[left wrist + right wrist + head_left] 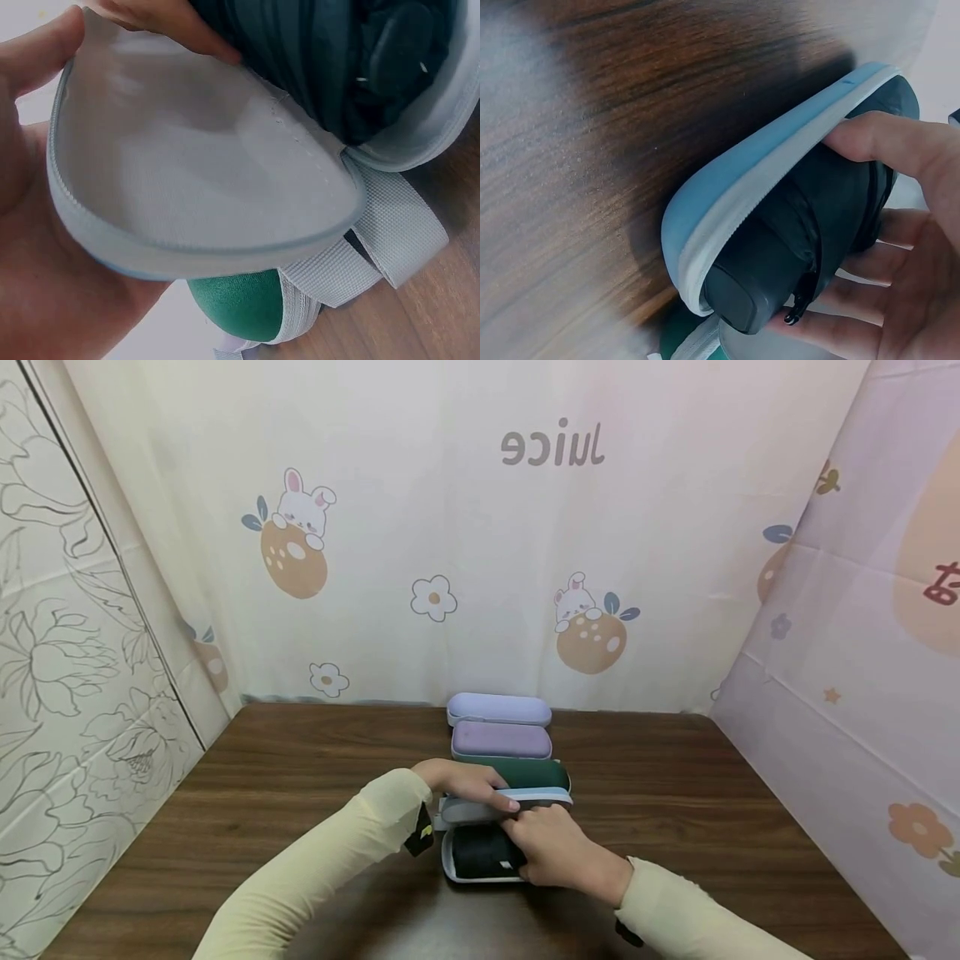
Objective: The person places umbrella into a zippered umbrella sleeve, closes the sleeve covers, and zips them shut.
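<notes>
A light blue zip case point(517, 797) with a grey lining lies open near the table's front. My left hand point(480, 787) pinches its raised lid point(202, 165), thumb on one edge and fingers point(169, 26) on the other. Inside the lower half point(448, 858) sits a black pouch point(480, 852). My right hand point(551, 850) grips that black pouch point(780, 255), thumb point(900, 142) on top and fingers curled beneath, right at the blue shell point(772, 165).
Behind the open case a dark green case point(536, 772), a purple case point(501, 741) and a lavender case point(498, 708) lie in a row toward the back curtain. A grey strap point(390, 240) hangs from the case. The brown wooden table point(285, 777) is curtained on three sides.
</notes>
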Motion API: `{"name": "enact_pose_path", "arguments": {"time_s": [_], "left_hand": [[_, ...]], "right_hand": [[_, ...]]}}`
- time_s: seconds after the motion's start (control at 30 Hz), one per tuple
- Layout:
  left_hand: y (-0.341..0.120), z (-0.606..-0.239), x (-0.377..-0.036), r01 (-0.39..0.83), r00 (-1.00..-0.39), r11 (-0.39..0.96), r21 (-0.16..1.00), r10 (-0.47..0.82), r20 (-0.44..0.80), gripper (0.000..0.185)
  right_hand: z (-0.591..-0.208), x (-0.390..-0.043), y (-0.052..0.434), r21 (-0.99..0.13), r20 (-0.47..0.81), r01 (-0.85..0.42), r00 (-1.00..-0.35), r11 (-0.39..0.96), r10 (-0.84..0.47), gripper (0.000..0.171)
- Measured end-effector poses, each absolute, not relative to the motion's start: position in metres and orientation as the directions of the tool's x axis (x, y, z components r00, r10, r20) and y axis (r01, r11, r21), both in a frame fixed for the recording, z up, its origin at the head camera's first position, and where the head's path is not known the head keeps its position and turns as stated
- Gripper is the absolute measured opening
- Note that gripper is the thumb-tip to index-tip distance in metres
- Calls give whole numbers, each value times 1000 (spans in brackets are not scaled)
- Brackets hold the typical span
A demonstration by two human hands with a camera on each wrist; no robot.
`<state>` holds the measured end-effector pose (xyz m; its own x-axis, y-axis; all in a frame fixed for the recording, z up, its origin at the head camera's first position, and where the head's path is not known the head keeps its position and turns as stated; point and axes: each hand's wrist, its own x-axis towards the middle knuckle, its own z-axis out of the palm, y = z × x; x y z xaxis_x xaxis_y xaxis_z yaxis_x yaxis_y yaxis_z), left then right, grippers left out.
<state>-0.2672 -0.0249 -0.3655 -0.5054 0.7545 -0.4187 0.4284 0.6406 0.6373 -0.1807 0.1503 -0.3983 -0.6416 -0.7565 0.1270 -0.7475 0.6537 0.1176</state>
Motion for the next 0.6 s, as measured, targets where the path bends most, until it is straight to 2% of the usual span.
{"name": "enact_pose_path", "arguments": {"time_s": [0.2,0.4,0.6], "left_hand": [[-25,-367,-268,430,-513,644,633,751,-415,39],[-25,-368,-269,436,-513,637,636,756,-406,36],[-25,-370,-271,433,-507,629,645,762,-403,34]], "right_hand": [[-397,-184,149,81,115,-741,-657,666,-745,34],[-397,-186,151,75,90,-734,-669,675,-738,41],[-391,-187,155,-33,-1,-718,-695,695,-719,53]]}}
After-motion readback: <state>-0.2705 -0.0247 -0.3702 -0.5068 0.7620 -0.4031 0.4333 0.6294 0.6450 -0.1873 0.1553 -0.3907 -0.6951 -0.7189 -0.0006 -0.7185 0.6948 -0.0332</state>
